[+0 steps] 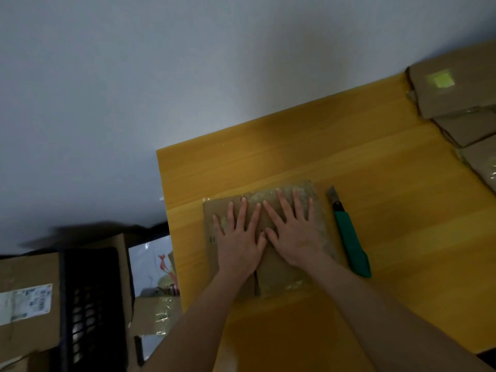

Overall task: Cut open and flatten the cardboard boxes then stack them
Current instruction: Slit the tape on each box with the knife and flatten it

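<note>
Left hand (239,244) and right hand (296,232) flat (fingers spread), thumbs touching.

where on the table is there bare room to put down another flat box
Bare table lies beyond the box toward the wall, and wider between the knife and the stack. Crowded at the box, where the left hand and right hand press flat.

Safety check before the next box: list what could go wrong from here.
1. The utility knife lies just beside the right hand, blade apparently out; a sideways sweep could cut it.
2. The left hand and right hand press the flattened box flat; it may spring up when released.
</note>
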`<state>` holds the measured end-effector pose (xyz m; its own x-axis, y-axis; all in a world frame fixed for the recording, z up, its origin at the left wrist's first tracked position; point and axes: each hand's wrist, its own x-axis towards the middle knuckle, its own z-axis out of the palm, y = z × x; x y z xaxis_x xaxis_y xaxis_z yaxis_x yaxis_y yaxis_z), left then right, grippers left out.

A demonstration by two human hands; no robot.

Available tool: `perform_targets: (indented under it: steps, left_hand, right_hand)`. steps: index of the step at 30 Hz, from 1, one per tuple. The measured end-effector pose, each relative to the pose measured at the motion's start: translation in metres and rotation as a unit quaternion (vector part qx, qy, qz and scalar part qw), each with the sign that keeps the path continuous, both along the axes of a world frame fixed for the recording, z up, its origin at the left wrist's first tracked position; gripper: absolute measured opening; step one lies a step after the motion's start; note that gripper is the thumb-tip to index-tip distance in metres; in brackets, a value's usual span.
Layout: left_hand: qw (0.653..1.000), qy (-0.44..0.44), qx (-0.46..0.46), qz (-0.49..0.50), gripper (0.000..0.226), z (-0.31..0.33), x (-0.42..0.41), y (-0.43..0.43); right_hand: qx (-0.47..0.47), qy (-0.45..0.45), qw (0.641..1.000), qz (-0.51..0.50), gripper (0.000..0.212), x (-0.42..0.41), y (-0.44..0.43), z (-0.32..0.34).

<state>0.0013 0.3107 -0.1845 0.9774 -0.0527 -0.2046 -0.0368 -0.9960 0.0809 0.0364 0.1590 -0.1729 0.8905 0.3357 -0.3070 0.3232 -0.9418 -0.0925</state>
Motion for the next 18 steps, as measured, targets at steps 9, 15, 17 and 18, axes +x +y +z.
perform_targets:
  steps: [9,15,17,18]
  left_hand:
    - [0.999,-0.035,-0.010,-0.002,0.065,-0.007,0.000,0.000]
    - [1.000,-0.013,-0.010,-0.005,0.063,-0.001,-0.004,0.003]
    - [1.000,-0.019,-0.017,0.007,0.064,0.000,-0.027,-0.002]
    - [0.999,-0.020,-0.021,0.017,0.065,0.000,-0.041,-0.005]
  right_hand:
    - [0.014,-0.014,1.000,-0.007,0.063,0.002,0.000,-0.008]
    - [0.001,0.004,1.000,0.002,0.063,0.003,0.000,0.000]
    - [-0.009,0.020,1.000,0.012,0.059,0.006,-0.001,0.003]
    - [-0.010,0.033,0.999,0.019,0.059,0.007,-0.001,0.007]
